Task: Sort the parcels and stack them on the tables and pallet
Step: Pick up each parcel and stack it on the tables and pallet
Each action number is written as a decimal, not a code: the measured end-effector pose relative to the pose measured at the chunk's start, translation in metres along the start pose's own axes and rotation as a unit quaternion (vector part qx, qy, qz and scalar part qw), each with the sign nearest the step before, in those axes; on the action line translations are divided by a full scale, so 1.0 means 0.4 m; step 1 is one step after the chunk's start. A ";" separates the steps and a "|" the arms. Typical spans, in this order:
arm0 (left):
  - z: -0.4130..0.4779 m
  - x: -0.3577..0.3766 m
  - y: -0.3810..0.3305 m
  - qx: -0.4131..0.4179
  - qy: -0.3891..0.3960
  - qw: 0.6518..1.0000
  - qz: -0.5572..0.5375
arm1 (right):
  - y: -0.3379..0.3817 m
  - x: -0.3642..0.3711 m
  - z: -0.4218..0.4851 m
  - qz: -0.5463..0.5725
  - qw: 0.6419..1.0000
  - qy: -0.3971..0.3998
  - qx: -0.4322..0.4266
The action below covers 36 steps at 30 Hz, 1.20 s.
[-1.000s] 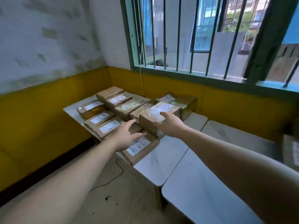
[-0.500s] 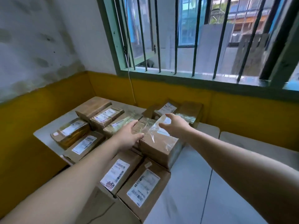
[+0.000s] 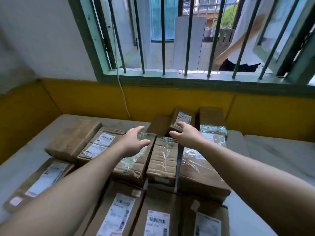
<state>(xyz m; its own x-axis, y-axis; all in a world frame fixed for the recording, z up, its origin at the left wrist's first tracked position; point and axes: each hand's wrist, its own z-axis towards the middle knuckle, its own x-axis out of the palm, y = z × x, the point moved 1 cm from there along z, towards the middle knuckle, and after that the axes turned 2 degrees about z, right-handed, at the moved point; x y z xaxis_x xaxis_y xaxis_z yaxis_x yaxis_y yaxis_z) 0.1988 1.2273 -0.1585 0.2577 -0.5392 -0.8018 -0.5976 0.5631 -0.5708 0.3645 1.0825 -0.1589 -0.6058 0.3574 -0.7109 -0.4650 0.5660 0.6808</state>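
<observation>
Both hands have left the film-wrapped parcel (image 3: 201, 169) they were holding a moment ago and now reach beyond it toward the back of the pile. That parcel lies flat at centre right of the frame, its clear film crinkled on top, just behind the labelled parcels (image 3: 119, 213) along the bottom edge. The left grip (image 3: 134, 142) is apart, fingers straight and spread, palm down over a taped parcel (image 3: 131, 166); whether it touches the tape cannot be told. The right grip (image 3: 185, 135) is also apart, thumb and fingers splayed, holding nothing, just in front of a small labelled parcel (image 3: 183, 119) that stands tilted at the back. A creased parcel (image 3: 163, 160) sits between the taped one and the film-wrapped one, touching both. At centre left a plain brown parcel (image 3: 73, 137) lies beside a parcel with white labels (image 3: 100, 145). All rest on a grey tabletop (image 3: 25, 167); a second tabletop (image 3: 281, 154) adjoins it at the right. Above, a barred window (image 3: 163, 48) fills the upper frame, a white cable (image 3: 122, 92) hangs down the yellow wall, and a person in a white shirt (image 3: 245, 40) stands outside at upper right
</observation>
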 end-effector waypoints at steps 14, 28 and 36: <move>0.394 -0.002 0.112 0.009 0.076 0.996 0.044 | 0.050 0.083 0.342 -0.010 0.999 -0.033 0.033; 0.738 0.132 0.225 0.075 0.205 0.964 0.151 | 0.040 0.238 0.617 -0.021 0.986 0.019 0.162; 0.793 0.178 0.278 0.104 0.255 0.928 0.250 | -0.007 0.315 0.689 -0.090 0.974 0.041 0.206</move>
<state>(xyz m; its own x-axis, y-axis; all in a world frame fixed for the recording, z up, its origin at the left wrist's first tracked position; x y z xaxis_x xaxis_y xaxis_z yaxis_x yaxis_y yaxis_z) 0.3914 1.4503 -0.3352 -0.4381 -0.3738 -0.8176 -0.3723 0.9032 -0.2134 0.4673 1.3310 -0.2990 -0.5949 0.1737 -0.7848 -0.2805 0.8701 0.4052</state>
